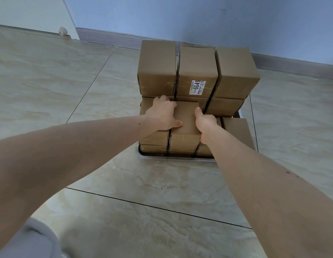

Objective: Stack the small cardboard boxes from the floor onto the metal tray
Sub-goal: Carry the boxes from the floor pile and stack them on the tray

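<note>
At the far left the white door (31,13) stands over the pale tiled floor (50,75), with a small doorstop (63,31) at its foot, and my grey sleeve (31,239) fills the low corner. My left hand (162,114) reaches in from there, fingers curled over the left edge of the middle box (186,116) in the near row, thumb pressed flat along its top. That box sits on the upper layer at the front of the stack, which fills the metal tray (176,158); only the tray's bright near rim shows under the cardboard. Left of it my wrist covers most of the neighbouring box (154,139). Behind my hands the back row rises higher, three boxes side by side: the left one (157,60), the middle one with a white printed label (197,87) on its front face, and the right one (236,71). My right hand (204,123) grips the right edge of the same middle box, thumb up along its side, fingers tucked down out of sight. Further right a lower box (236,129) lies just beside my right wrist, at the tray's right end. Beyond it all runs the grey skirting (292,66) under the blue wall (199,15).
</note>
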Demonstrator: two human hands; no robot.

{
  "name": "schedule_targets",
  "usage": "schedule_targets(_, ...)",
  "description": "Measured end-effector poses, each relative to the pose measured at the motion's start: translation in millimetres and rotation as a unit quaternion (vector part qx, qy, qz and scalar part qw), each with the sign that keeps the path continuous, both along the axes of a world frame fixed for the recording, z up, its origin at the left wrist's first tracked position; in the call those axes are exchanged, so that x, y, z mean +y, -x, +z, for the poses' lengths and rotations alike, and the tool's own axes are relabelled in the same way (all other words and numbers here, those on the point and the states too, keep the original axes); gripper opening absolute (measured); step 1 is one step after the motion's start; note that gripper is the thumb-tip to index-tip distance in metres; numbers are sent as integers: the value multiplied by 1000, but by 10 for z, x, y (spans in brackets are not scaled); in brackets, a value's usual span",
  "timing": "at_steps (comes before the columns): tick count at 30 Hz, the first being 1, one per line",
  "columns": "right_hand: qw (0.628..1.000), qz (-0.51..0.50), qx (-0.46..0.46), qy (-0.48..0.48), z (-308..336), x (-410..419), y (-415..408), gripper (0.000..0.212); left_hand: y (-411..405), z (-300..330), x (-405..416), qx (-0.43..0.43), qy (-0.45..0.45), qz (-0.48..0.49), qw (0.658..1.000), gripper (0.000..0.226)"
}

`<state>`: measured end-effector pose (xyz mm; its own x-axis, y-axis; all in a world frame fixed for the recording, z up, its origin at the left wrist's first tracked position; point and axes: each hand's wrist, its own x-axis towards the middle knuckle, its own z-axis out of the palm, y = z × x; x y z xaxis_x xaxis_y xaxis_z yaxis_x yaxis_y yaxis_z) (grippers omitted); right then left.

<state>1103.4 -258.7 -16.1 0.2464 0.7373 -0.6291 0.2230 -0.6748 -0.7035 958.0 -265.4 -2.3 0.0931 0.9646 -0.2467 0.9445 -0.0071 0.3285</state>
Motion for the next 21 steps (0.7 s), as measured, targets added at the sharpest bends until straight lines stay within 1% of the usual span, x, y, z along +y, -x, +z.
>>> schedule_targets(3,1000,-14,8,-11,-26,1,14,52,26,-15,11,-3,-10,5,1000,68)
schedule_targets(5,999,-26,11,-17,-47,11,15,49,38,-7,18,-1,-14,7,1000,68)
schedule_targets(12,999,-39,10,-25,-63,27,36,50,48,-19,-13,9,-18,2,1000,65)
schedule_targets(17,999,-32,4,-26,-20,40,37,50,43,15,-3,-6,-14,7,1000,66)
schedule_targets(19,999,-32,-8,-35,-24,34,30,51,34,23,-9,-20,-17,15,1000,66)
schedule_targets(21,997,-26,-40,-62,-33,32,5,48,10,48,-20,-40,-32,34,998,64)
